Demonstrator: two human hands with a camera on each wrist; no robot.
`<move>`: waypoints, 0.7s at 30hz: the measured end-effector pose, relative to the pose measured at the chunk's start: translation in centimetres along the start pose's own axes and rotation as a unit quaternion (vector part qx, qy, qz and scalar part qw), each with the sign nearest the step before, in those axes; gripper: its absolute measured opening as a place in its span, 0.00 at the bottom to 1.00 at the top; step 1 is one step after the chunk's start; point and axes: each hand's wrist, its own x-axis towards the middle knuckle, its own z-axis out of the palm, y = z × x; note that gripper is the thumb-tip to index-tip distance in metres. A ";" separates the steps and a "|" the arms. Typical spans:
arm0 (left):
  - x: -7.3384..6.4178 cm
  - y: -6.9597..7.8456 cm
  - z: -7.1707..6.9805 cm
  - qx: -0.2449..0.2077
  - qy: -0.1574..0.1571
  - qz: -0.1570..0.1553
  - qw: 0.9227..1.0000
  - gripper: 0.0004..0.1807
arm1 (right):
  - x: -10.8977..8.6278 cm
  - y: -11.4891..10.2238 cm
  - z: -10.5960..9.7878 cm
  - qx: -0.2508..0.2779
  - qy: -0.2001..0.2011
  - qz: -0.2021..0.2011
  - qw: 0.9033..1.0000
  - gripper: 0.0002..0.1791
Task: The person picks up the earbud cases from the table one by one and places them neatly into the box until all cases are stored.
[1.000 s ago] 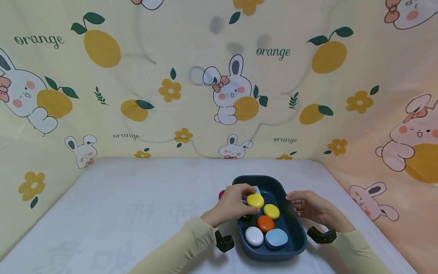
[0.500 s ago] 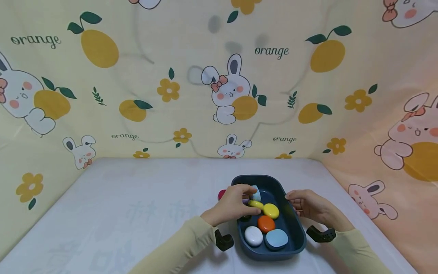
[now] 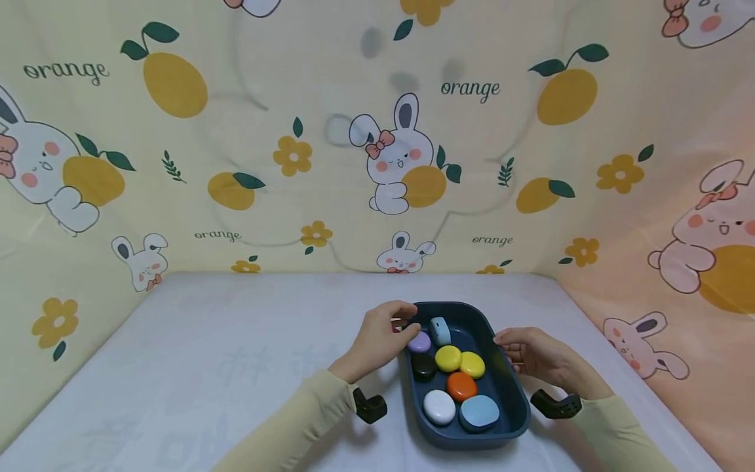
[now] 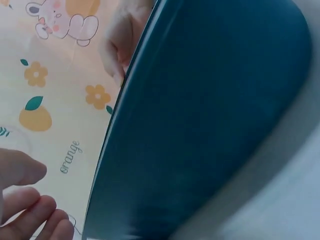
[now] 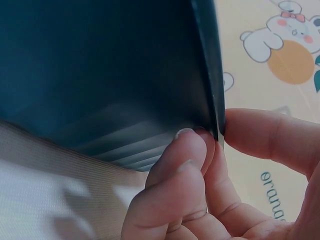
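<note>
A deep dark blue tray (image 3: 512,419) holds several smooth pieces. Two yellow discs (image 3: 448,358) lie side by side, with an orange disc (image 3: 462,387) just nearer. Along the left wall are a lilac piece (image 3: 419,341) and a black one (image 3: 423,366). My left hand (image 3: 380,337) hovers at the tray's far left rim; in the left wrist view its thumb and fingers are apart with nothing between them. A sliver of red (image 3: 396,330) shows beneath those fingers. My right hand (image 3: 539,357) pinches the tray's right rim between thumb and fingers (image 5: 270,137).
A white disc (image 3: 439,407) and a light blue piece (image 3: 480,412) sit at the tray's near end. Another light blue piece (image 3: 440,331) stands on edge at the far end. White cloth (image 3: 236,367) covers the table; a printed curtain (image 3: 330,78) rises behind and at the sides.
My left hand set the yellow disc down beside the other yellow one, let go, and moved left to the tray's rim. The right hand stays on the rim.
</note>
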 end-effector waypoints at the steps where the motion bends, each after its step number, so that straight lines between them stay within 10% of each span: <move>1: 0.0 -0.1 -0.1 0.000 0.001 -0.004 1.000 0.16 | 0.0 0.0 0.0 0.000 0.000 0.000 1.000 0.07; 21: -0.1 -1.6 -0.8 -0.011 0.020 -0.061 0.998 0.18 | 0.0 0.0 0.0 0.000 -0.003 -0.003 1.000 0.07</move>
